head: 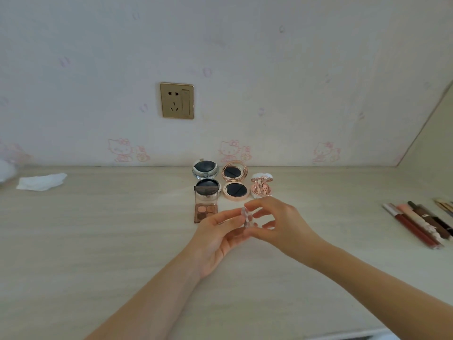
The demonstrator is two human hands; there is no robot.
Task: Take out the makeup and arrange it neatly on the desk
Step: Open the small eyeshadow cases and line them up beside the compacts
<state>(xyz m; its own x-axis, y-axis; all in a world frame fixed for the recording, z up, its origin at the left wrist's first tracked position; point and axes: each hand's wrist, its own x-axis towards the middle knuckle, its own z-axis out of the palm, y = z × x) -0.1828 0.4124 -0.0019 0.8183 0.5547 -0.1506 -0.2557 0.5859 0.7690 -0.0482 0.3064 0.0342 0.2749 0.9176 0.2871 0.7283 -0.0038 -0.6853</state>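
Above the pale wood-grain desk [98,241], the left hand [218,239] and right hand [282,224] both pinch a small clear plastic makeup case [247,218] between thumb and fingertips. Just beyond the left fingers lies an open brown eyeshadow palette [206,207]; beyond that, three open round compacts [234,184]. A row of lip pencils and tubes [419,223] lies well right of the right hand.

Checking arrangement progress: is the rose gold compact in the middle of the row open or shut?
Open. The rose gold compact has its lid tipped back toward the wall, with a dark puff showing in the base.
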